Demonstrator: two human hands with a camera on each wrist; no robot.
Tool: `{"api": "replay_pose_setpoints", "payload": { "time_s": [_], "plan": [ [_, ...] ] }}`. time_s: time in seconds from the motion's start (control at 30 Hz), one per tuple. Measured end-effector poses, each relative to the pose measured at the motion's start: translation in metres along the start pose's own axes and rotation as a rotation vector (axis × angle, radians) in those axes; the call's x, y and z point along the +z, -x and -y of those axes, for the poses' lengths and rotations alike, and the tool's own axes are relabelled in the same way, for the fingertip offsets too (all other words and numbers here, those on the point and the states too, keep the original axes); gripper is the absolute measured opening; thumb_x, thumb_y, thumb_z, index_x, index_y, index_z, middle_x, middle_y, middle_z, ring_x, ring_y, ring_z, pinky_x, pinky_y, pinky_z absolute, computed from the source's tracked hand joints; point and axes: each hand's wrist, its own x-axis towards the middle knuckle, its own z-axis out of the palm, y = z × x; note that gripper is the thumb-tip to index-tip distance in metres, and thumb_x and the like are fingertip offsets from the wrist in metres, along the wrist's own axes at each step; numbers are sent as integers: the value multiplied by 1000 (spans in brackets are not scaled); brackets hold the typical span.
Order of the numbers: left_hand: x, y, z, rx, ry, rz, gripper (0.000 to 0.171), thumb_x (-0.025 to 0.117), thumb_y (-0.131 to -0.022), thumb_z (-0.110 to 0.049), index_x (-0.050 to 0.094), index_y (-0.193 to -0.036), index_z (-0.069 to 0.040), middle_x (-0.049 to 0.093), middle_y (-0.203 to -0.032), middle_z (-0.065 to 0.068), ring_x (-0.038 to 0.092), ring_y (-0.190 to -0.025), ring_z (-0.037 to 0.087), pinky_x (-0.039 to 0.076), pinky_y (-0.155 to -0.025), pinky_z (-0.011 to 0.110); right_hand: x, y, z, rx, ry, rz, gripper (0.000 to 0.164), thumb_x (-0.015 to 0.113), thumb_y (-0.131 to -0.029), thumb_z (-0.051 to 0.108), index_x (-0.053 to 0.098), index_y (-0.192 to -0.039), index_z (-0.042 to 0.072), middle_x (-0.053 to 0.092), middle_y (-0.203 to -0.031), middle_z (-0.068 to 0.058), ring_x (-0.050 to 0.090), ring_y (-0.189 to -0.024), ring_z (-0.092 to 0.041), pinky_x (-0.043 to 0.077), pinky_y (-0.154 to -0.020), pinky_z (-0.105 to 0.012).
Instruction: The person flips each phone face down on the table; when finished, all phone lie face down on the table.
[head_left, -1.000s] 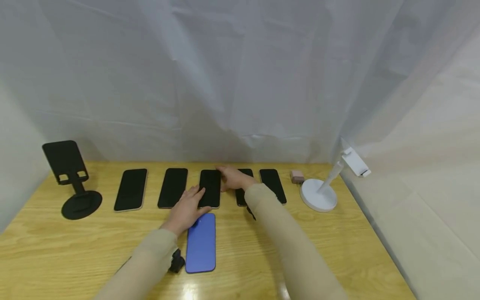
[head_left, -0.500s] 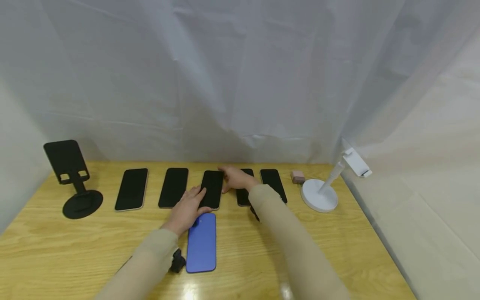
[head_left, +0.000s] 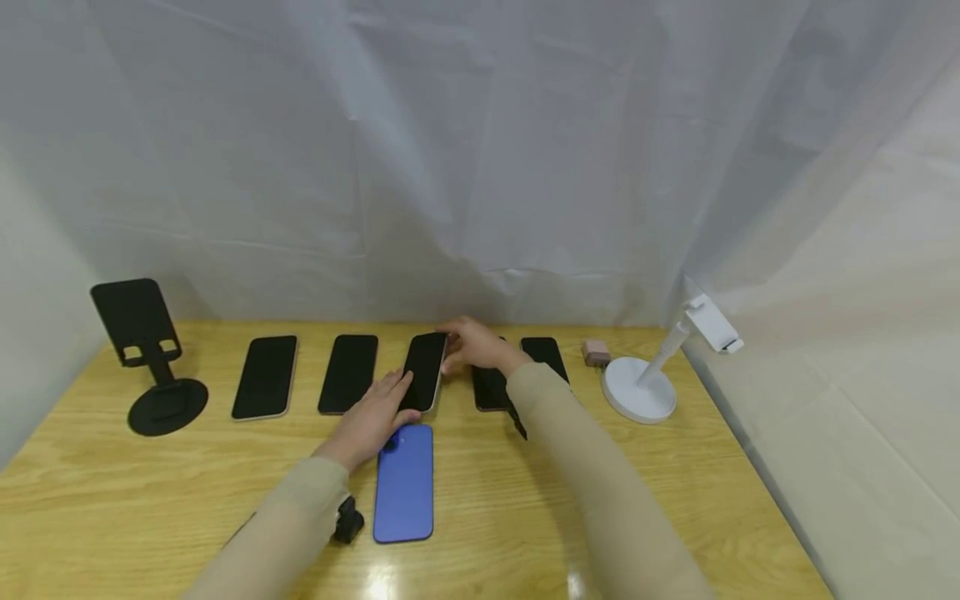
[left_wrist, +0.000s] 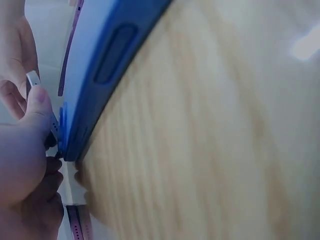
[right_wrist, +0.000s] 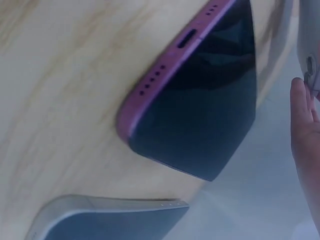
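A black-screened smartphone point(head_left: 425, 360) with a pale edge lies screen up in the middle of the row, its right side lifted off the table. My left hand point(head_left: 369, 423) holds its lower left, thumb at the bottom edge; in the left wrist view the thumb point(left_wrist: 37, 102) presses that edge. With fingers at the top right corner, my right hand point(head_left: 477, 346) grips the raised side. Below lies a blue phone point(head_left: 403, 487), back up, close to my left thumb. In the right wrist view, part of my right hand point(right_wrist: 304, 130) shows beside the held phone's camera lens.
Two black-screened phones point(head_left: 265, 377) point(head_left: 348, 373) lie to the left. Under my right forearm lies a purple-edged phone point(head_left: 489, 385), with another phone point(head_left: 543, 354) beside it. A black stand point(head_left: 167, 404) is far left; a pink cube point(head_left: 596, 352) and white stand point(head_left: 637, 392) are right.
The middle phone has turned slightly and its right side has risen from the table. My right hand has shifted a little right and up with it; my left hand stays nearly in place.
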Motion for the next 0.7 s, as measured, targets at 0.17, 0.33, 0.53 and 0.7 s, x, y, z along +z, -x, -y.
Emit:
{"api": "replay_pose_setpoints", "payload": {
  "time_s": [0.17,0.33,0.53,0.7],
  "plan": [
    [-3,1,0,31,-36,0,68,53,-97,-38,31,-147,4,30,-150,25,24,-139,38,22,-113,50,-2,1,3,-8,10,-19,73,81,-77,18,46,-139,-1,49,-124,-20,57,-108,-26,49,-89,-24],
    [-4,2,-1,46,-40,-6,65,51,-98,-37,32,-146,3,34,-148,24,28,-138,37,22,-114,47,-3,0,6,-7,37,-50,70,81,-77,20,50,-137,0,49,-121,-19,56,-108,-26,48,-90,-25],
    [-6,2,-4,42,-38,-25,58,49,-100,-33,37,-145,1,40,-145,22,34,-134,39,29,-110,51,-6,-4,10,-40,127,-107,66,81,-75,25,55,-131,0,55,-113,-16,56,-103,-25,47,-89,-28],
    [-6,0,-5,44,-13,-54,52,49,-100,-30,42,-142,0,43,-142,24,37,-131,43,32,-107,54,-10,-5,15,-28,115,-103,67,80,-76,26,54,-132,-1,53,-117,-17,57,-105,-25,48,-91,-29]
  ]
}}
